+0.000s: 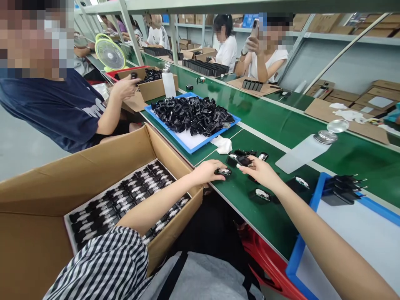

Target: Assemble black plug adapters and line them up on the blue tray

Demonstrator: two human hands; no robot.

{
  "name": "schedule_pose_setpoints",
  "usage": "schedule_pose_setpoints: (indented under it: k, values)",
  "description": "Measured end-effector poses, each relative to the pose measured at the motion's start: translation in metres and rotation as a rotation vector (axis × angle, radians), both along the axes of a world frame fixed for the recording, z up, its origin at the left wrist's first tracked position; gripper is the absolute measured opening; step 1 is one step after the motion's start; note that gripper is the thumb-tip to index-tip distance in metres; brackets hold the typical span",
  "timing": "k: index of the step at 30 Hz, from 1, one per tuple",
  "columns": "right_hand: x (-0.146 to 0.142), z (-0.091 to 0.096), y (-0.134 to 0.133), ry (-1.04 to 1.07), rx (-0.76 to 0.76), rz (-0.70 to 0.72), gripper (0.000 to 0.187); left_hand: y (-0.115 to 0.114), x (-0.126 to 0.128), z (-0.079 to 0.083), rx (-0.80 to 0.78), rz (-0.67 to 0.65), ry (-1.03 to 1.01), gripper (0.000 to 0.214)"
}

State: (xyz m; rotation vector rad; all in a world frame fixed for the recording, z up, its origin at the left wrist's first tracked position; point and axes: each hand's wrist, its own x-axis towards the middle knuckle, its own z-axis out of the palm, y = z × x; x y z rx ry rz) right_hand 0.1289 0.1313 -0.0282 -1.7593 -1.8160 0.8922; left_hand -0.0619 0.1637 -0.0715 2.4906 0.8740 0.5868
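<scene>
While the left hand (210,171) grips a black unit (224,171), white inside, the right hand (256,170) pinching a black casing (242,161)

The left forearm (159,200) reaches forward and rightward, bare, the left hand (211,171) curved with thumb (219,178) and fingers (218,164) parted. The right forearm (309,212) angles inward, the right hand (258,168) gripping in a pinch. The hands sit near, apart.

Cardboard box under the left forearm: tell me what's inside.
Inside the cardboard box are rows of black-and-white parts. The left forearm and checkered sleeve cover some; whatever lies beneath the parts is hidden.
</scene>
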Motion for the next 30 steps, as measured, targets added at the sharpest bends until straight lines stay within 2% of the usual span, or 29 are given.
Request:
schedule_pose_setpoints:
  k: [2,4,7,11,15,19,21,25,30]
  values:
    - [-0.003,-0.004,0.001,-0.05,0.025,0.022,0.03,-0.003,-0.002,0.0,-0.092,0.078,-0.023,0.044]
    - [-0.008,-0.005,0.001,-0.122,0.071,0.043,0.031,-0.004,-0.006,0.001,-0.177,0.132,-0.051,0.065]
    - [-0.018,-0.006,-0.001,-0.179,0.105,0.089,0.031,-0.005,-0.012,0.005,-0.252,0.138,-0.091,0.079]
    - [-0.03,-0.006,-0.002,-0.25,0.133,0.19,0.025,-0.005,-0.012,0.01,-0.26,0.12,-0.085,0.061]
    - [-0.04,0.0,-0.001,-0.292,0.127,0.273,0.021,-0.009,-0.01,0.014,-0.12,0.098,-0.09,0.037]
    - [-0.045,0.001,-0.002,-0.302,0.166,0.361,0.01,-0.017,-0.009,0.019,-0.016,0.098,-0.004,0.032]
    - [-0.042,-0.006,0.005,-0.312,0.112,0.325,0.009,-0.016,-0.008,0.023,0.023,0.1,0.11,0.032]
    - [-0.035,-0.02,0.026,-0.279,0.051,0.374,0.009,-0.014,-0.004,0.037,-0.025,0.124,0.35,0.032]
    - [-0.041,-0.011,0.029,-0.432,0.005,0.356,0.009,-0.016,0.006,0.059,-0.149,0.111,0.451,0.016]
